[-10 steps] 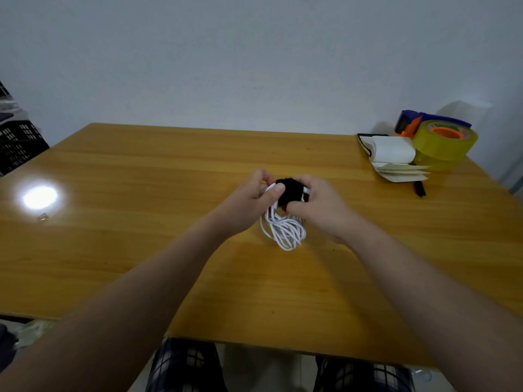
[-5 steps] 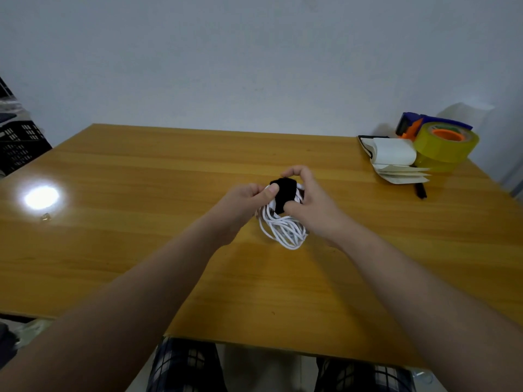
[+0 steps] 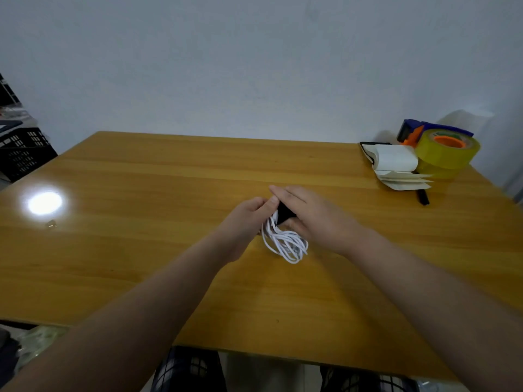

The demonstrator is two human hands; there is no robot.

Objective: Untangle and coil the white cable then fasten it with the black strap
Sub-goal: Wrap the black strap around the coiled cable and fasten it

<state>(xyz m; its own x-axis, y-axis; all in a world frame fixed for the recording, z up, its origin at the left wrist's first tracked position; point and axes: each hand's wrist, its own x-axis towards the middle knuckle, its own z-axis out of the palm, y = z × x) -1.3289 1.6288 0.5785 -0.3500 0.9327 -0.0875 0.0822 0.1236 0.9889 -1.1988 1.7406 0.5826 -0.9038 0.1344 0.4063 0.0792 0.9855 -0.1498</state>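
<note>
The white cable [image 3: 285, 243] is bundled into loops that hang down onto the wooden table [image 3: 141, 250] near its middle. A black strap [image 3: 284, 213] wraps the bundle's upper part. My left hand [image 3: 246, 219] pinches the top of the bundle from the left. My right hand [image 3: 314, 216] lies over the strap from the right, fingers stretched across it and thumb underneath. Much of the strap and the top of the coil are hidden by both hands.
At the back right stand a yellow tape roll [image 3: 447, 149], a blue and orange dispenser [image 3: 410, 132], a white paper roll with folded sheets [image 3: 393, 162] and a black pen [image 3: 422, 196]. A small metal bit [image 3: 51, 223] lies at the left. Black crates [image 3: 19, 154] stand beyond the left edge.
My right hand's fingers have straightened and slid over the strap toward the left, covering most of it. The bundle has tilted slightly, with its loops now pointing down to the right.
</note>
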